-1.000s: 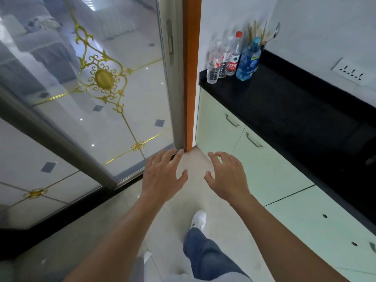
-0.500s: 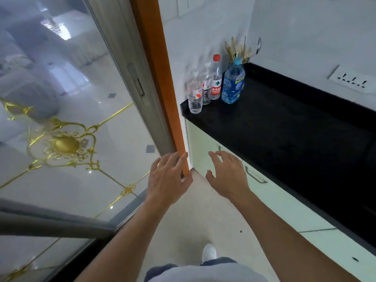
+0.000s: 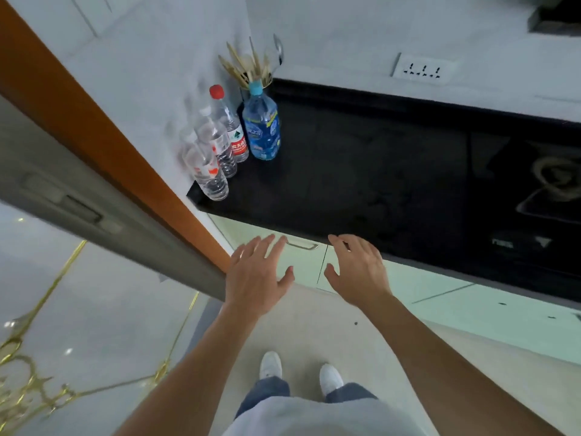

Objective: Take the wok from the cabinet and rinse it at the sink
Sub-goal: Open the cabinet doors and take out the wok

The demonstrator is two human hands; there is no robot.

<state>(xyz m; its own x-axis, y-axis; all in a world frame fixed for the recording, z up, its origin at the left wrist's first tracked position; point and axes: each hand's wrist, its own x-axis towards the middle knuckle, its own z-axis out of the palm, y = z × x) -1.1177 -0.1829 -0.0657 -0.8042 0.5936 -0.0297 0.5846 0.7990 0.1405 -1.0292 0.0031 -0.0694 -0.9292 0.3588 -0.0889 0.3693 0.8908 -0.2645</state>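
Observation:
My left hand point(image 3: 256, 273) and my right hand point(image 3: 358, 269) are both held out in front of me, fingers spread, holding nothing. They hover in front of the pale green lower cabinet doors point(image 3: 306, 267) under the black countertop point(image 3: 361, 171). A metal door handle point(image 3: 303, 245) shows just past my left fingertips. The cabinet doors are closed. No wok and no sink are in view.
Three clear water bottles point(image 3: 217, 152) and a blue bottle point(image 3: 261, 127) stand at the counter's left end, with a holder of chopsticks point(image 3: 248, 69) behind. A black cooktop point(image 3: 534, 190) lies to the right. An orange door frame point(image 3: 103, 136) and a glass sliding door are on my left.
The view has swung right and closer to the counter. Both open hands now hang in front of the cabinet doors rather than the door frame; both feet stand together.

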